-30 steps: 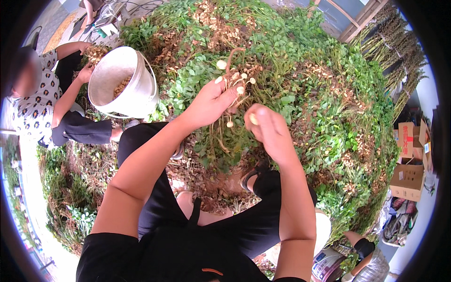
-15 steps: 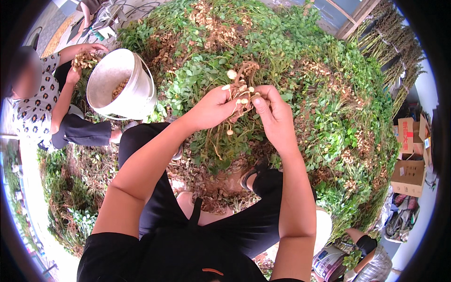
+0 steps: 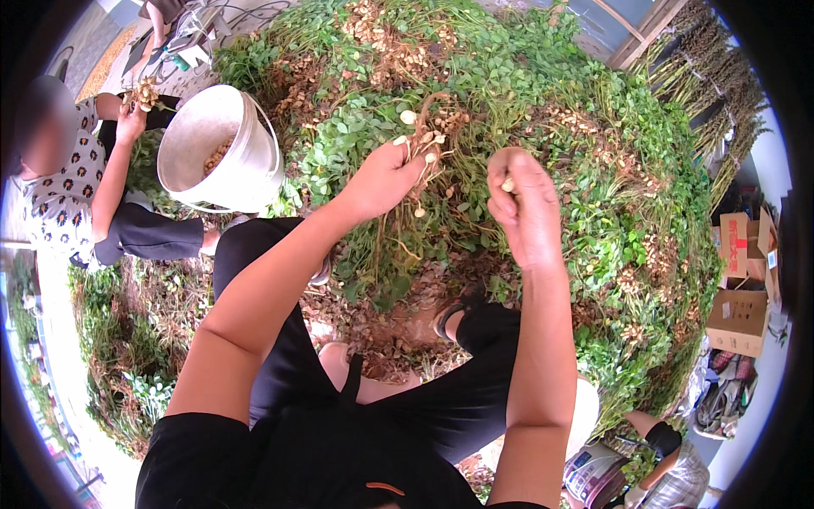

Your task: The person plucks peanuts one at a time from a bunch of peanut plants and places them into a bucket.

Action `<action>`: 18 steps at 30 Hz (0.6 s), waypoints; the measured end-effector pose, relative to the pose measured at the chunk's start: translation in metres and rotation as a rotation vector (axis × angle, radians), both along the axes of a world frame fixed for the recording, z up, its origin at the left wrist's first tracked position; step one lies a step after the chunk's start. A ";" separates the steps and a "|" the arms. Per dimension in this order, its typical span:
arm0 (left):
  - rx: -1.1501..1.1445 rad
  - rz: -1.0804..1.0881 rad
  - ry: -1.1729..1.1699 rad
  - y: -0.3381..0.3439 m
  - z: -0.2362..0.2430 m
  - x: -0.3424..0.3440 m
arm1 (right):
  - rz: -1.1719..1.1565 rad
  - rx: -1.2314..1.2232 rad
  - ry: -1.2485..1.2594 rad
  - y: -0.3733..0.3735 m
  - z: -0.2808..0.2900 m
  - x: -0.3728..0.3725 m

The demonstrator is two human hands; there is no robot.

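Note:
My left hand (image 3: 387, 180) is closed round the stems of a peanut plant (image 3: 431, 140), whose roots and pale pods stick out past the fingers. Several pods dangle on thin roots around that hand. To its right, and apart from the plant, my right hand (image 3: 527, 199) is curled with a pale peanut (image 3: 508, 183) showing between the fingers. Under both hands spreads a heap of green peanut plants (image 3: 365, 136) with clusters of pods in it.
A white bucket (image 3: 254, 161) with some peanuts in its bottom stands at left. Beside it a person (image 3: 64, 204) holds a bunch of peanuts. Another person (image 3: 682, 475) is at lower right by a bucket (image 3: 593, 475). Cardboard boxes (image 3: 736, 321) line the right wall.
My right hand has pulled away from the roots to the right, taking a peanut with it. My left hand keeps its hold on the plant. The person at left has shifted their hands.

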State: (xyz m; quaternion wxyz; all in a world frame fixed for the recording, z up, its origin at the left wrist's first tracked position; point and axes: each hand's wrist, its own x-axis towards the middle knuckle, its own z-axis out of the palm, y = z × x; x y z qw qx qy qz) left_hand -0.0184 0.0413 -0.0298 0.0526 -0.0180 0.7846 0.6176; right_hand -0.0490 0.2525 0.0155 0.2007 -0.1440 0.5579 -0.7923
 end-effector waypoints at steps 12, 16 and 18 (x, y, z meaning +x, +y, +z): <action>-0.104 -0.082 0.112 0.009 -0.005 0.003 | -0.174 0.850 0.811 -0.023 -0.017 0.012; -0.098 -0.079 0.095 0.009 -0.003 0.002 | -0.036 0.313 0.414 -0.031 -0.019 0.021; -0.316 -0.010 0.079 0.008 -0.001 0.001 | 0.049 -0.068 0.136 -0.026 -0.016 0.024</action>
